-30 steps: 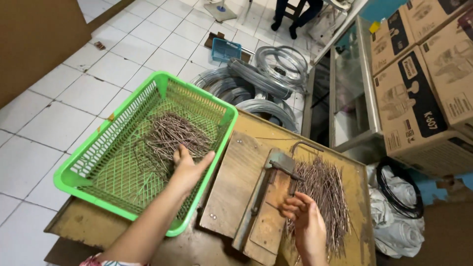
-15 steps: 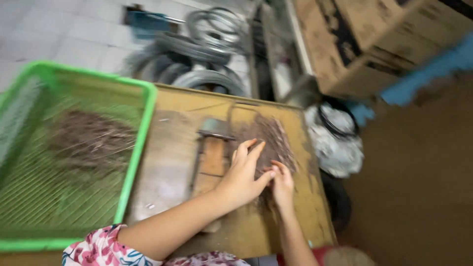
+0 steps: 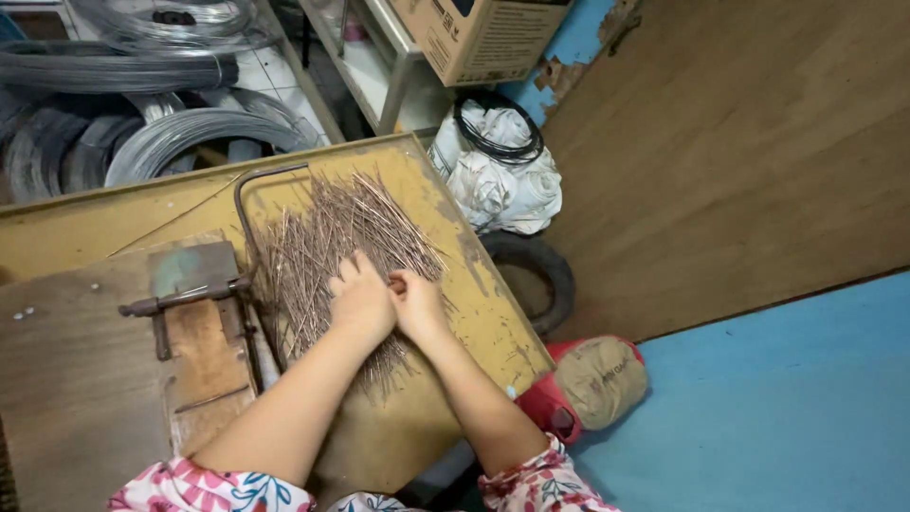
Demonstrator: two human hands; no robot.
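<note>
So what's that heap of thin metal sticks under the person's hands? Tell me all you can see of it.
The pile of wire pieces is a loose heap of thin, straight, brownish-grey metal lengths, all about alike, lying flat and mostly fanned in one direction, some crossing. It rests on the worn yellow table, beside a wooden jig with a metal lever. Both hands press on its near part, the left hand and right hand side by side. A bent metal rod borders its far left edge.

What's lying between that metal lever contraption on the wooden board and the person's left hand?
In the head view, only part of the pile of thin wire pieces lies between the lever tool and the left hand, which rests on it.
</note>
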